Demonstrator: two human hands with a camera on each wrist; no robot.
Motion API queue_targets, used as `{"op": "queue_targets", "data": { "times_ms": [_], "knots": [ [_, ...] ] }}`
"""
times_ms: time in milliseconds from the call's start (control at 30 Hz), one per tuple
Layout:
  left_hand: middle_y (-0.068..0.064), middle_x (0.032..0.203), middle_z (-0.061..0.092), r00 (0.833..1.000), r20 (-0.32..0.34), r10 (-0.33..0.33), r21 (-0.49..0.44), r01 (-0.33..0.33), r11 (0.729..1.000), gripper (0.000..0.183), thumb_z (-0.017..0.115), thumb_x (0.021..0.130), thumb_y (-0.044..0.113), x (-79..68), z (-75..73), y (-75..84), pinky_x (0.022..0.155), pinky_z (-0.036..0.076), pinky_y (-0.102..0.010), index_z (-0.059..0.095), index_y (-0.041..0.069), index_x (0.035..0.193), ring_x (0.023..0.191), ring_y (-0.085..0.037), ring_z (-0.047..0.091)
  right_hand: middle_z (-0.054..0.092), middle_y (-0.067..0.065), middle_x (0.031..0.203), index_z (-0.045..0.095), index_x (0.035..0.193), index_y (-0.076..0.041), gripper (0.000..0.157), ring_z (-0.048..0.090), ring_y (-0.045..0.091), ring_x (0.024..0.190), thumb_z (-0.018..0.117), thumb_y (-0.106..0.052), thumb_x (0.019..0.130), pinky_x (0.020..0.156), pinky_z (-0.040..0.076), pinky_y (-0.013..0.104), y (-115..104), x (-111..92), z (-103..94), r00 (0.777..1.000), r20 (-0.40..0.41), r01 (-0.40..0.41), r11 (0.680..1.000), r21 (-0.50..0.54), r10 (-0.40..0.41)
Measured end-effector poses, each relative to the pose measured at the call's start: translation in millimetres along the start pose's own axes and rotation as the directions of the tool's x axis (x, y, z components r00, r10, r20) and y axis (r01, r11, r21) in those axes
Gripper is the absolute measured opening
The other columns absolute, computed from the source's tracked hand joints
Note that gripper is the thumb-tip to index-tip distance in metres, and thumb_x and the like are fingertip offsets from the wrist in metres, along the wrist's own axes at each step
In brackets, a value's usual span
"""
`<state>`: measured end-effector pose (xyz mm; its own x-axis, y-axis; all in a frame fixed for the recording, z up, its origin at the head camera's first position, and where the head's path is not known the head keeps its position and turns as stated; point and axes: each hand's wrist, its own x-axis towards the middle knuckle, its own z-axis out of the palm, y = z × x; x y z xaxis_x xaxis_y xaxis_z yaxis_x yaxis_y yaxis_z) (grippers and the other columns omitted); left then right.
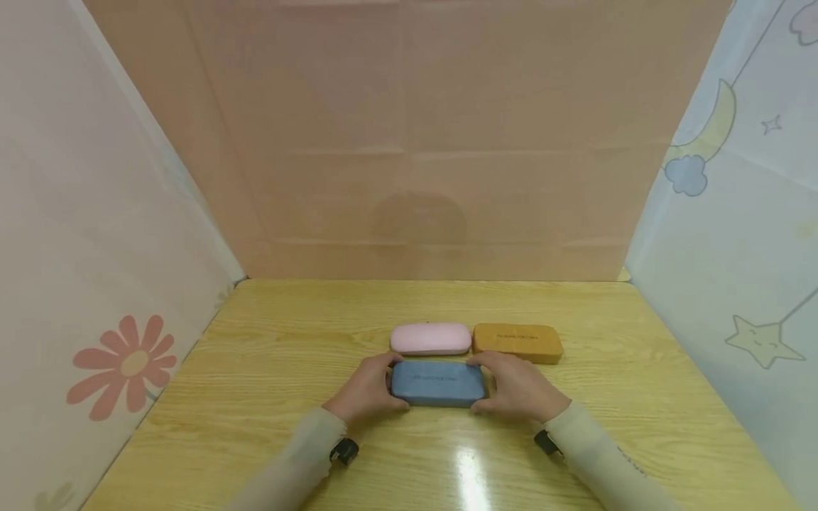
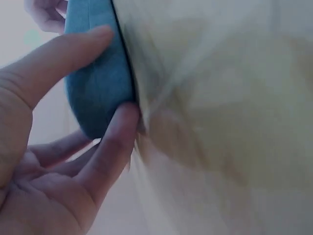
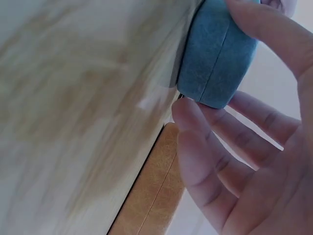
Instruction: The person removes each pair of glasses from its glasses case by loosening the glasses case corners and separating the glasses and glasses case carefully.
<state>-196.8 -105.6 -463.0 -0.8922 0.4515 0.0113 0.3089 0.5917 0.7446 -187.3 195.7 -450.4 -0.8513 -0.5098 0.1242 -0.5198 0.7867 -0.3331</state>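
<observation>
A blue glasses case [image 1: 437,384] with a line of dark lettering on its lid lies lengthwise across the table, nearest the person. My left hand [image 1: 371,389] grips its left end, thumb on the near side and fingers round the far corner. At the opposite end, my right hand [image 1: 519,388] holds it the same way. In the left wrist view the thumb presses the blue case [image 2: 100,73] along its side. The right wrist view shows fingertips at the case's lower corner [image 3: 210,63], close to an orange case [image 3: 151,191].
Just behind the blue case lie a pink rounded case [image 1: 431,339] and, to its right, the orange case [image 1: 519,343] with dark lettering. The wooden table [image 1: 287,319] is bounded by a brown back panel [image 1: 409,142] and patterned side walls.
</observation>
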Motion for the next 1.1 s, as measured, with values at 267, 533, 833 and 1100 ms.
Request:
{"op": "queue_targets", "data": {
  "times_ms": [267,533,833,1100],
  "knots": [
    [-0.006,0.103,0.064,0.999,0.045,0.013,0.028,-0.014,1.0,0.073,0.091,0.066,0.007,1.3,-2.3,-3.5,0.064,0.05,-0.024,0.053,0.004,0.129,0.074,-0.01,0.057,0.066,0.009,0.129,0.065,0.128,-0.009,0.073,0.062,0.032,0.117,0.09,-0.045,0.07,0.097,0.05,0.052,5,0,1.7,1.0,0.029,0.008,0.999,0.044,-0.009],
    [-0.003,0.093,0.064,0.999,0.032,0.017,0.08,-0.02,0.997,0.082,0.093,0.065,0.008,1.9,-5.0,-1.2,0.067,0.05,-0.024,0.048,0.002,0.133,0.075,-0.009,0.058,0.065,0.009,0.131,0.064,0.131,-0.006,0.072,0.06,0.032,0.12,0.084,-0.049,0.076,0.101,0.048,0.052,10,2,1.9,0.998,0.039,0.047,0.991,0.122,-0.052],
    [-0.007,0.101,0.066,0.999,0.032,0.022,0.047,-0.023,0.999,0.079,0.094,0.064,0.009,3.5,-8.1,-2.9,0.071,0.052,-0.026,0.05,0.003,0.13,0.081,-0.011,0.06,0.057,0.015,0.141,0.059,0.139,-0.008,0.071,0.059,0.029,0.115,0.07,-0.057,0.088,0.099,0.048,0.052,16,4,-4.9,0.993,0.101,0.037,0.976,0.214,-0.06],
    [-0.009,0.108,0.066,0.999,0.029,0.027,0.039,-0.028,0.999,0.074,0.097,0.063,0.011,4.5,-10.4,-3.7,0.069,0.051,-0.027,0.056,0.007,0.125,0.079,-0.012,0.058,0.057,0.02,0.135,0.057,0.139,-0.003,0.063,0.053,0.008,0.072,0.066,-0.048,0.095,0.071,0.048,0.032,21,9,-8.1,0.985,0.135,0.061,0.952,0.3,-0.106]
  ]
}}
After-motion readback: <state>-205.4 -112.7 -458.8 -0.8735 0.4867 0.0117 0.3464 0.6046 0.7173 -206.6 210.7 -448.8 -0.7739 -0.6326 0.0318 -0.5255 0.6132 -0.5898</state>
